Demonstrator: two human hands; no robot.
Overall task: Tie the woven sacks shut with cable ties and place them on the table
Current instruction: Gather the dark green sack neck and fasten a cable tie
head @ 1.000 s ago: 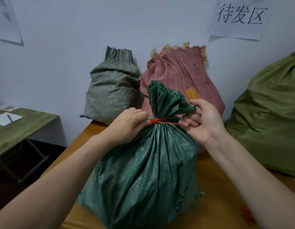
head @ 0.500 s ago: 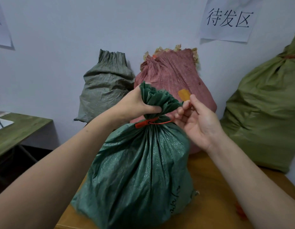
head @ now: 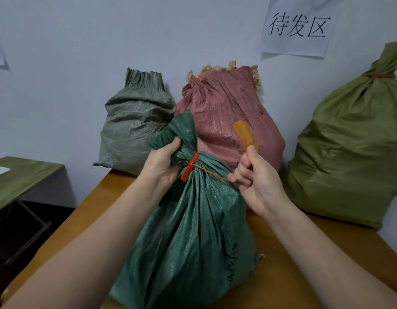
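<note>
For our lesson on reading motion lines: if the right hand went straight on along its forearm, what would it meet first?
Probably the dark green sack's tied neck, up-left of the right hand; depth is unclear, so it might reach the pink sack behind.

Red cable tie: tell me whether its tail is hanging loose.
No, the right hand pinches the tail of the red cable tie, stretched straight from the dark green sack.

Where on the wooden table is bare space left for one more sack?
The widest bare patch of the table is front right, between the dark green sack and the olive sack. A narrow strip lies left, before the grey sack. The back is crowded: the pink sack fills the middle.
</note>
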